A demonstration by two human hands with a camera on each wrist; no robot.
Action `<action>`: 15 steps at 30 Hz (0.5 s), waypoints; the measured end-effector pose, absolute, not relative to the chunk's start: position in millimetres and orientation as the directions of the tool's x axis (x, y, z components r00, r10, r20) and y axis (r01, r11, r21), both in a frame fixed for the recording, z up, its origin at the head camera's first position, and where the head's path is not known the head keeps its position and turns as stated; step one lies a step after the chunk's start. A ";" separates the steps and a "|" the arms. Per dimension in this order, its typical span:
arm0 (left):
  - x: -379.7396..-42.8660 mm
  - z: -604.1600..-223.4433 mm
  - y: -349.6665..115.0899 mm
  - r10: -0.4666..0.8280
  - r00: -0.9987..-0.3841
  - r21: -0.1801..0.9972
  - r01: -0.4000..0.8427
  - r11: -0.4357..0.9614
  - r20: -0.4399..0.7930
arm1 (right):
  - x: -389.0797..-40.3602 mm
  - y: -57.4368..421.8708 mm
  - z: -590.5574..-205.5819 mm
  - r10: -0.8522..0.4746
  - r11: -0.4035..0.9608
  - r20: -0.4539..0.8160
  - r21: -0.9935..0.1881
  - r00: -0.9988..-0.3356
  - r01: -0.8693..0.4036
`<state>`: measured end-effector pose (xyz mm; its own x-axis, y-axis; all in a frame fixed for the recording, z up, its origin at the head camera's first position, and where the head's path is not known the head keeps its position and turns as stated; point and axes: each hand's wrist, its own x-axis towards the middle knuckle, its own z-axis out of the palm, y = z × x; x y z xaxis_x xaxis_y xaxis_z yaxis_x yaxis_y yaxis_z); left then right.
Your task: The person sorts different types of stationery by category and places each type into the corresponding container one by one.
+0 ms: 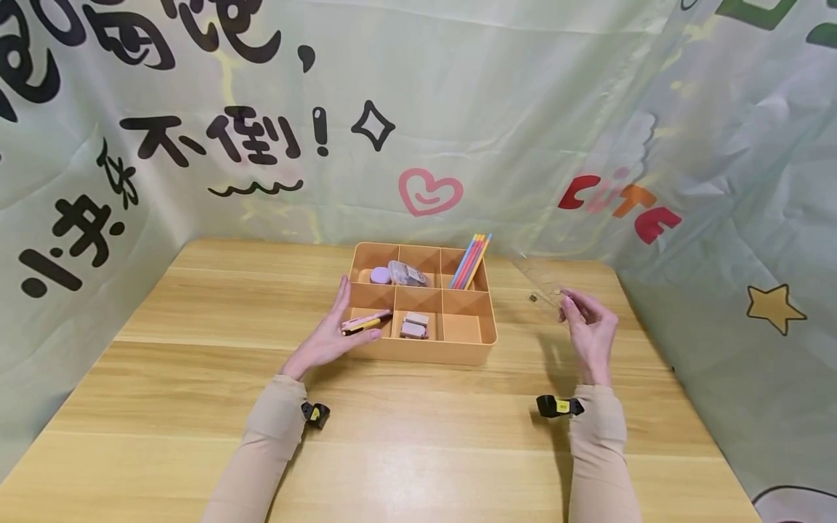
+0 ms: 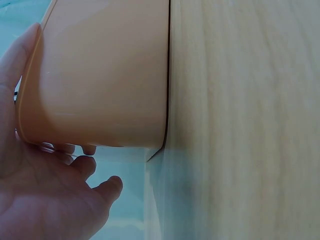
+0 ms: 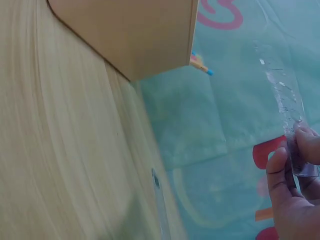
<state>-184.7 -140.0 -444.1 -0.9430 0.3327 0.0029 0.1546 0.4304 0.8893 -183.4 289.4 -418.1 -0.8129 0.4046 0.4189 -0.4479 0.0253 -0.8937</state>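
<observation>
A tan six-compartment organizer box (image 1: pixel 421 353) stands on the table. My left hand (image 1: pixel 325 335) rests at its front left corner, thumb stretched over the front rim and fingers along the left side. In the left wrist view the box wall (image 2: pixel 100 75) fills the space beside that hand (image 2: pixel 45 185). Out to the right of the box, my right hand (image 1: pixel 591 327) pinches a clear ruler (image 1: pixel 538 280) near one end. The right wrist view shows this ruler (image 3: pixel 285 95) raised, with the thumb and fingers of the right hand (image 3: pixel 292 185) at its lower end.
Inside the box are pens (image 1: pixel 368 322), erasers (image 1: pixel 415 325), a purple round item (image 1: pixel 380 275), a clear packet (image 1: pixel 407 274) and coloured pencils (image 1: pixel 469 263). A clear strip (image 3: pixel 159 195) lies on the table at the right. Printed cloth (image 1: pixel 523 131) hangs around the table (image 1: pixel 418 450).
</observation>
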 end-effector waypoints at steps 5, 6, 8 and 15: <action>-184.3 -443.8 -139.9 0.328 -0.945 0.885 0.157 0.437 0.005 | -183.2 281.0 -414.3 0.392 -0.047 0.390 -0.896 -0.833 -0.442; -184.3 -444.0 -140.0 0.328 -0.945 0.884 0.158 0.439 0.005 | -183.3 279.5 -413.9 0.391 -0.066 0.384 -0.895 -0.837 -0.441; -184.5 -444.4 -139.9 0.328 -0.945 0.885 0.155 0.439 0.003 | -183.4 276.8 -413.2 0.390 -0.094 0.376 -0.892 -0.841 -0.442; -184.8 -444.1 -139.4 0.332 -0.943 0.889 0.158 0.431 0.007 | -181.7 270.2 -409.5 0.342 -0.196 0.360 -0.876 -0.868 -0.441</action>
